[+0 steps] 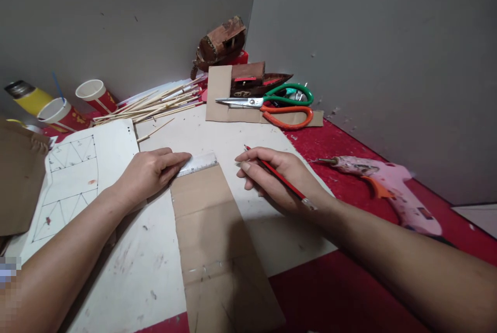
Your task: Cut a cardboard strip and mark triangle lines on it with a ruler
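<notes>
A long strip of brown cardboard lies over a white sheet on the red table. Across the strip's far end rests a clear plastic ruler. My left hand presses on the ruler's left end with its fingers, and part of the ruler is hidden beneath them. To the right of the strip, my right hand is closed around a red pencil in a writing grip. The pencil's point faces up and left, apart from both ruler and cardboard.
Scissors with green and orange handles lie on cardboard at the back. A pink glue gun is at right. Bamboo skewers, paper cups, a yellow bottle, a drawing and brown models stand or lie around.
</notes>
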Available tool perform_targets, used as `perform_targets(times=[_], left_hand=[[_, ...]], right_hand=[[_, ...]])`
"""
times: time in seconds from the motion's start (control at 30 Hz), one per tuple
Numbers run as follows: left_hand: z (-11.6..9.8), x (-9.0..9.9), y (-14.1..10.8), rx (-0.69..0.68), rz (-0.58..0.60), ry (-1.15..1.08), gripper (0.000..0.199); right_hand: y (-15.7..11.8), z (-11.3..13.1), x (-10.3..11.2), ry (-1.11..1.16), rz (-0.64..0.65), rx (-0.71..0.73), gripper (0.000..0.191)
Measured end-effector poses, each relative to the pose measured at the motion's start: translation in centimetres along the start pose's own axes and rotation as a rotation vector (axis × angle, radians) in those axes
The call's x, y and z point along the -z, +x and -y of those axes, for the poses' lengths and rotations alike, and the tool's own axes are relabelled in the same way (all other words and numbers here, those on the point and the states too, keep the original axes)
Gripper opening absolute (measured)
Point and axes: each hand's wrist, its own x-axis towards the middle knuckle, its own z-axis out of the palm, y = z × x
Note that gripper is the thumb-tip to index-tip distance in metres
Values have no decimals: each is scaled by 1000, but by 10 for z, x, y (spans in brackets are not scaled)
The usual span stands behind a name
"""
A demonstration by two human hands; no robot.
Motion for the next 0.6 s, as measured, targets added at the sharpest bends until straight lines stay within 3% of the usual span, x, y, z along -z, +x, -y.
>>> perform_targets(times=[0.17, 0.4, 0.6], left_hand=[[2, 0, 0, -29, -13, 35, 35], [2, -1, -2, -50, -23, 58, 35], [3, -3, -1, -153, -84, 77, 33]], right_hand=[[-3, -1, -1, -128, -1, 52, 19], [-13, -2, -7, -609, 96, 375, 32], [-14, -4, -9, -703, 87, 493, 35]])
